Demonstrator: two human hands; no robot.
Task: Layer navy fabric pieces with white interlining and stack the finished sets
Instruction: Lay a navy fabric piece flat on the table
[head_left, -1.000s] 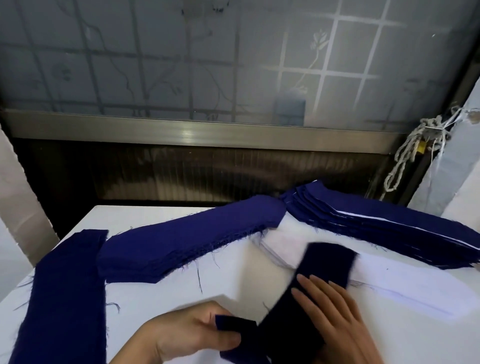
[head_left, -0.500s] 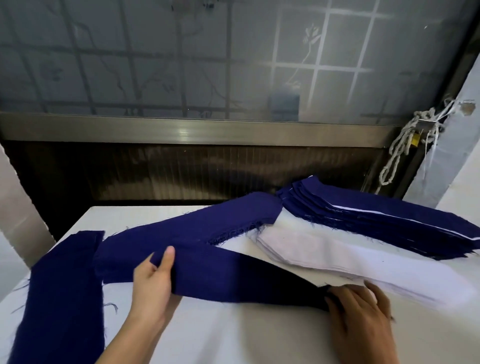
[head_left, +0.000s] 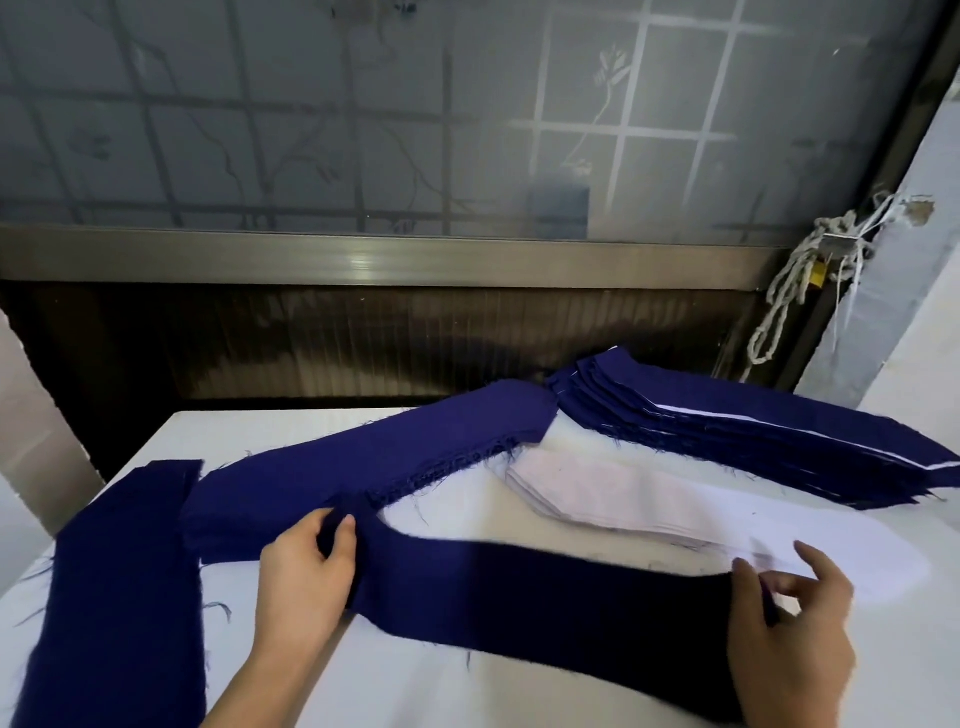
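Grasping one navy strip (head_left: 545, 597) at its left end with the left grip (head_left: 306, 571), thumb over a raised fold and fingers curled beneath. Laid over the strip's right end, the right grip (head_left: 789, 639) — thumb against the dark cloth, fingers lifted and blurred, something pale between them. Cannot tell whether clenched on anything or released. Two grips counted, one strip between them, stretched flat across the near part of the white bench (head_left: 415, 686).

Counted on the bench besides that strip: four piles. Largest, along the far right edge, a stack of finished sets (head_left: 753, 436), navy layers fanned out with thin white lines showing between them, running toward the right corner. Next, angled across the middle, a pile of navy pieces (head_left: 374, 467), frayed along its near edge, far tip just beside the stack's left end, near end touching the left grip. Then, down the left edge, a second navy pile (head_left: 119, 597), long side close to the bench edge, near end out of frame. Smallest of the four, a pile of white interlining (head_left: 613, 493), lying between the finished stack and the held strip, its near right end by the right grip's fingers. Least of all, off the bench at the far right, one knotted rope (head_left: 789, 291) hanging by the wall.

Bare white surface in front of the strip, between the two forearms — and more at the near right corner.
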